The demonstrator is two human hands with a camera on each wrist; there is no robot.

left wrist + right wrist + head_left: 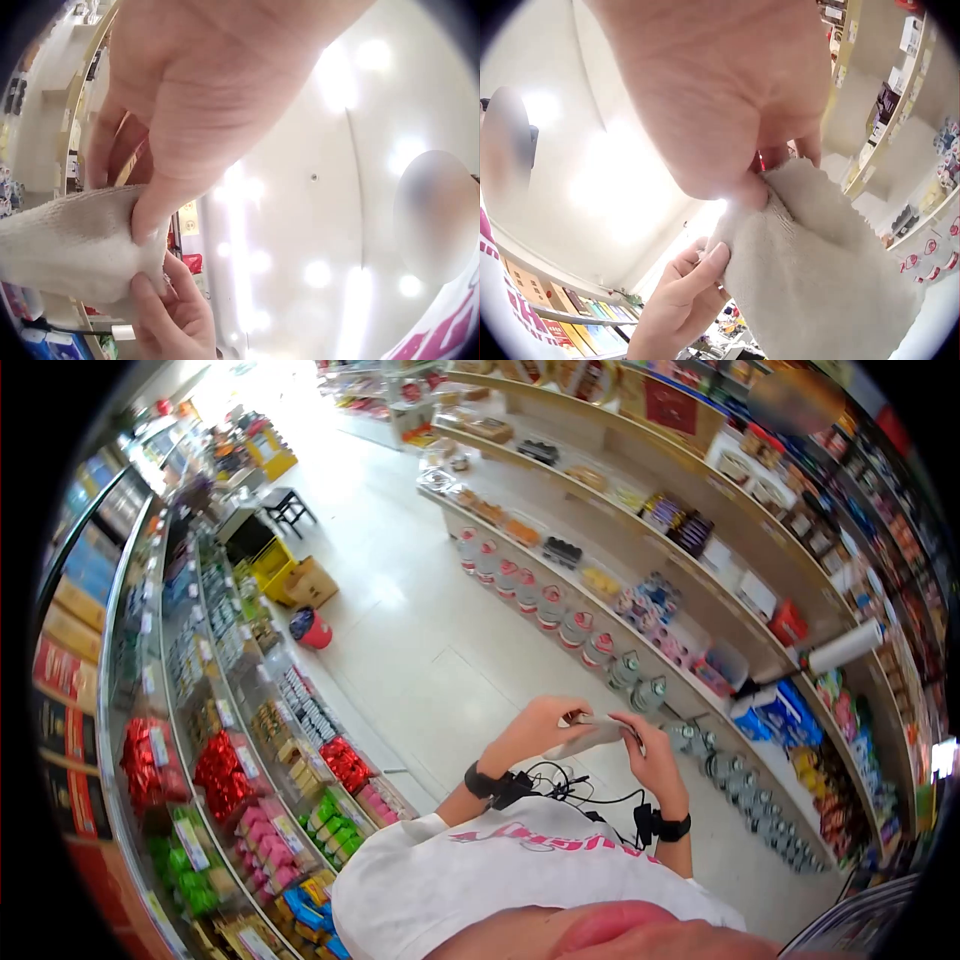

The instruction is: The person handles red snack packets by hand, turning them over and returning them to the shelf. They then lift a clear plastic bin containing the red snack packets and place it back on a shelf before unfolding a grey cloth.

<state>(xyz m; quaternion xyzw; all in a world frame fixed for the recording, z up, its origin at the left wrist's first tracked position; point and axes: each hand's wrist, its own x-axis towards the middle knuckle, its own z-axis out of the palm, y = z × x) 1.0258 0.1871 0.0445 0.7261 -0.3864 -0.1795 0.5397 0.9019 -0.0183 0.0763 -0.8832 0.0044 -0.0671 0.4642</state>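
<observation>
A pale grey terry cloth is held up between both hands in front of the white shirt. My left hand pinches its left edge between thumb and fingers. At the other side, the right hand pinches the cloth, thumb on the near face. The left wrist view shows the cloth stretched below the left hand, its ribbed hem on top. In the right wrist view a fold of the cloth hangs from the right hand, and both hands grip it close together.
Tilted bins of wrapped snacks line the left side. Shelves of packaged goods stand ahead and right, with large water bottles along their foot. Black cables dangle between the wrists. A red bucket stands on the floor.
</observation>
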